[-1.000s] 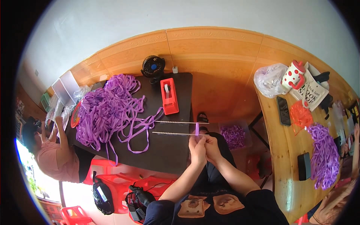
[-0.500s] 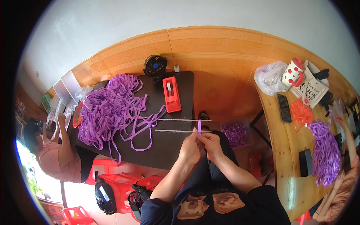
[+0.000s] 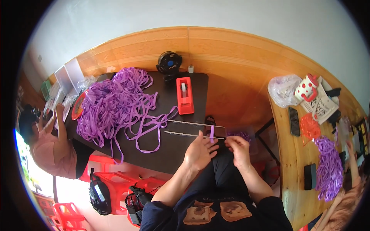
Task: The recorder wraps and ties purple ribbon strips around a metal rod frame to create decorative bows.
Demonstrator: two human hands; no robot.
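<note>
Two thin metal rods [image 3: 185,134] jut side by side past the right edge of the dark table [image 3: 154,159]. A short purple ribbon band [image 3: 212,134] spans both rods near their free ends. Just below it my left hand [image 3: 200,153] is open, palm up and fingers spread, close to the nearer rod. By that rod's tip, my right hand [image 3: 238,151] is closed in a pinch; a small dark bit shows at its fingertips, too small to name. A large heap of purple ribbon [image 3: 111,107] covers the table's left part, with loose loops trailing toward the rods.
A red tape dispenser [image 3: 185,96] and a black fan [image 3: 169,63] stand at the table's back. On the right, a wooden table [image 3: 287,173] holds a phone [image 3: 294,121], a dotted cup [image 3: 307,87] and more ribbon [image 3: 328,169]. People work at both sides; red stools [image 3: 115,192] stand lower left.
My hands have moved apart from their joined hold at the ribbon band. The left has opened, while the right has shifted right, past the rod tips. The whole view has shifted slightly.
</note>
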